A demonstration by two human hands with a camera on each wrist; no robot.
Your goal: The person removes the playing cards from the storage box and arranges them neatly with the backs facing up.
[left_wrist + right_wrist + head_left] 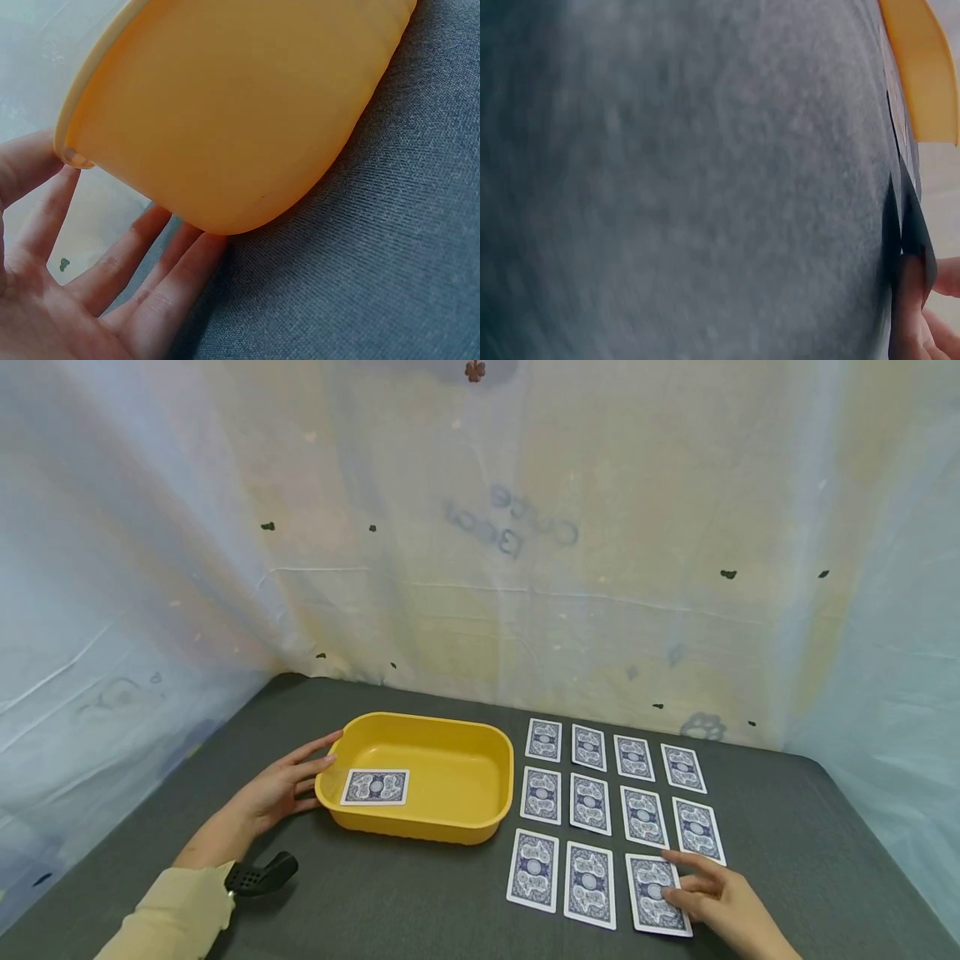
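A yellow plastic tub [450, 777] stands left of centre with one blue-backed playing card [375, 787] lying face down inside. My left hand [288, 781] rests against the tub's left end, its fingers extended at the rim and outer wall; the left wrist view shows those fingertips [161, 214] touching the wall. At the front right, my right hand [712, 893] pinches the right edge of a face-down playing card [652, 893], thumb on one side and fingers on the other. In the right wrist view that card [915, 217] is tilted, its edge raised off the cloth.
Several more face-down cards [589, 802] lie in three rows right of the tub. Dark grey cloth [390, 893] covers the table. A pale printed curtain [480, 610] hangs behind and at both sides. A black wrist device [258, 874] sits by the left sleeve [180, 910].
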